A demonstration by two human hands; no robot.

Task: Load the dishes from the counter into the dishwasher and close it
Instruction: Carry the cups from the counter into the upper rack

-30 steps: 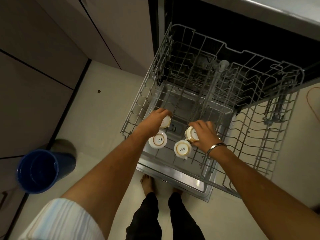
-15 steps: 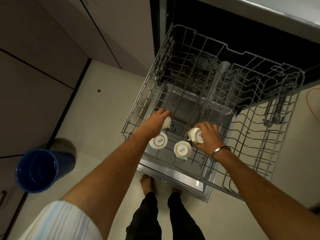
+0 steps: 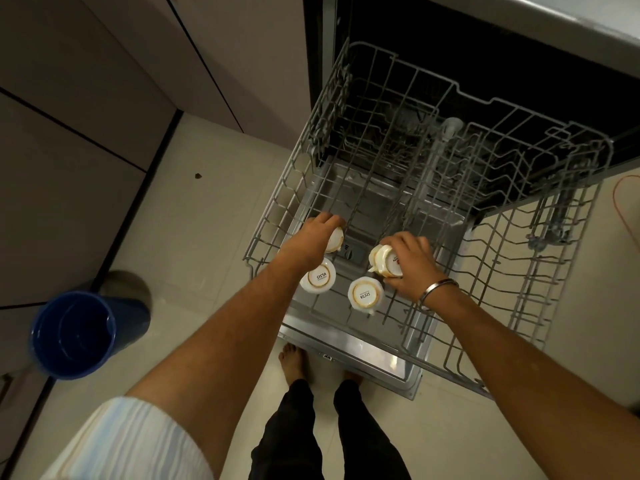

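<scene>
The dishwasher's grey wire rack (image 3: 491, 244) is pulled out over the open door (image 3: 349, 344). Two white cups with gold rims stand upside down at the rack's near edge, one on the left (image 3: 318, 276) and one in the middle (image 3: 364, 294). My left hand (image 3: 313, 237) grips a third white cup (image 3: 335, 240) at the rack's near left, mostly hidden under the fingers. My right hand (image 3: 408, 265) grips a fourth white cup (image 3: 382, 263), tilted on its side just above the rack.
A dark blue bucket (image 3: 74, 336) stands on the tiled floor at the left, beside grey cabinet fronts (image 3: 69, 168). My bare feet (image 3: 294, 358) are just in front of the door's edge. The countertop edge (image 3: 554, 26) runs along the top right.
My right hand has turned its cup over toward its side and shifted slightly right. My left hand has stayed on its cup almost without moving.
</scene>
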